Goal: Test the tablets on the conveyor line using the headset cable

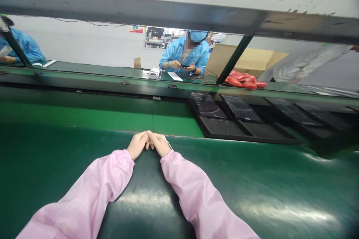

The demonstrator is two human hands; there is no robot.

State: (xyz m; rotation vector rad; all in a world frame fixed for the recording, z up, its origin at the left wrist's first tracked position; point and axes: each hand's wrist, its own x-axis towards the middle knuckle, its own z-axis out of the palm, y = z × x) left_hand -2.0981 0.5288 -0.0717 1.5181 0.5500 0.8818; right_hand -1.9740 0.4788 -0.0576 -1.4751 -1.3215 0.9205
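My left hand [138, 145] and my right hand [159, 145] meet at the front edge of the green work table [157, 209]. Their thumbs and fingertips touch, and the curled fingers are partly hidden beneath. No object shows in either hand. A thin white cord [167, 142] runs round my right wrist. Pink striped sleeves cover both forearms, which lean on the table top. Nearest on the right lies a black foam tray [224, 129] holding dark flat panels, such as this one [209, 105]; the hands are apart from it.
Beyond the table edge runs a bright green belt [112, 115]. More black trays with panels [294, 112] stretch rightward, blurred. A metal shelf beam [126, 7] crosses overhead. Across, a co-worker in blue [202, 56] handles a small dark item beside red bundles [244, 79] and a cardboard box [260, 59].
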